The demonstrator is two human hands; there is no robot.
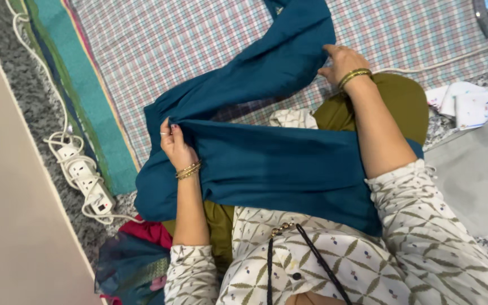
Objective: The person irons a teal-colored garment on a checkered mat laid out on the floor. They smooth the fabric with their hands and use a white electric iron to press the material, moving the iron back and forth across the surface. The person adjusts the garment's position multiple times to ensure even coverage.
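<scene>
The fingers of the left hand (175,144) are pinched shut on a gathered fold of the teal garment (266,164), holding it at the cloth's left edge, with the fabric bunched between thumb and fingertips. The right hand (341,63) lies farther off and to the right, its fingers curled narrow around the far strip of the same garment, which passes under the palm. The garment spreads between the two hands: one broad panel lies near, across the person's lap, and a second length runs away to the far side over the checked cloth (159,45). Under the near panel an olive-green cloth (402,101) shows to the right. A white folded cloth (470,104) lies at the right on the speckled floor. A red and dark patterned bundle (136,254) sits near left. A white power strip (86,181) with its coiled cord lies at the left.
</scene>
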